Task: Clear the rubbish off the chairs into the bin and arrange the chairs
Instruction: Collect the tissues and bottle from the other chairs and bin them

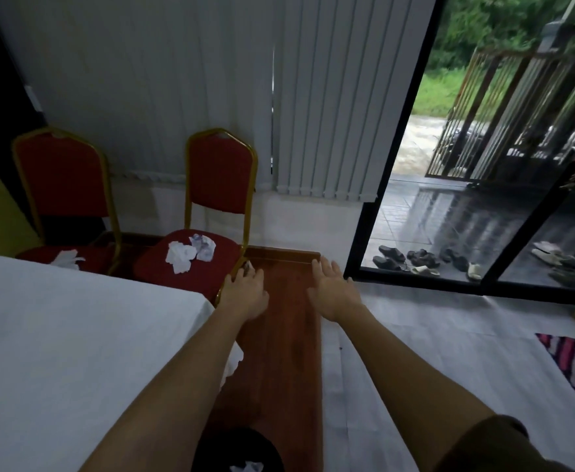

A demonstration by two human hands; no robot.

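Head view: left hand point(245, 290) grips red chair point(220, 175) corner; right hand point(333, 290) spread over wood floor point(279, 362).

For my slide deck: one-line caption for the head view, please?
On a red chair lies crumpled paper; left hand at its seat corner, right hand open, bin in the foreground.

Grey vertical blinds point(326, 97) are hanging along the far wall point(296, 219), and daylight is coming in through a black-framed glass door point(415, 280) on the right, with shoes point(415, 260) lying on the tiles point(415, 206) outside. A white-clothed counter point(58, 335) is standing at the left beside a wooden floor strip point(279, 352).
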